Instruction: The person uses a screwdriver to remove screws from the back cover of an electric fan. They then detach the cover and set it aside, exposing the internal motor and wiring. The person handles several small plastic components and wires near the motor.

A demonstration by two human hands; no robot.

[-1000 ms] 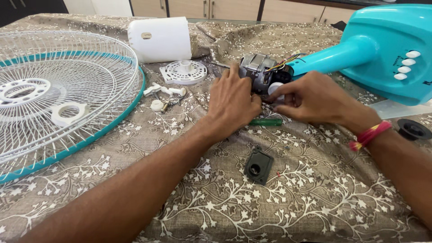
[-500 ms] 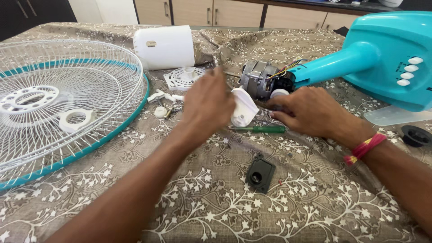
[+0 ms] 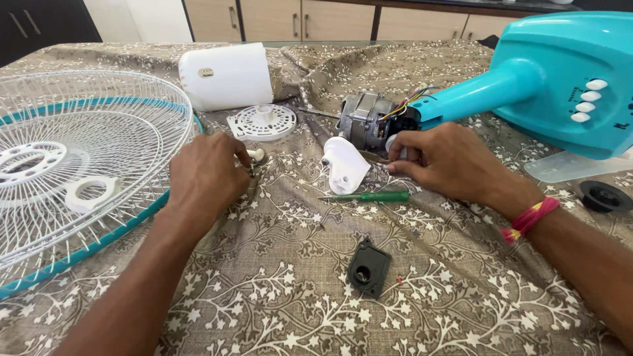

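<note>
The left hand (image 3: 204,178) lies knuckles-up over the small white plastic knobs and metal screws (image 3: 254,155) on the patterned brown cloth covering the bench (image 3: 297,296), just beside the white wire fan guard (image 3: 86,151); its fingers curl under, so whether they pinch a screw I cannot tell; better to pick one piece at a time. The right hand (image 3: 448,161) steadies the grey metal fan motor (image 3: 362,118), fingers pressed at its white shaft end; the white plastic cover (image 3: 344,163) and green-handled screwdriver (image 3: 369,196) lie between the hands.
</note>
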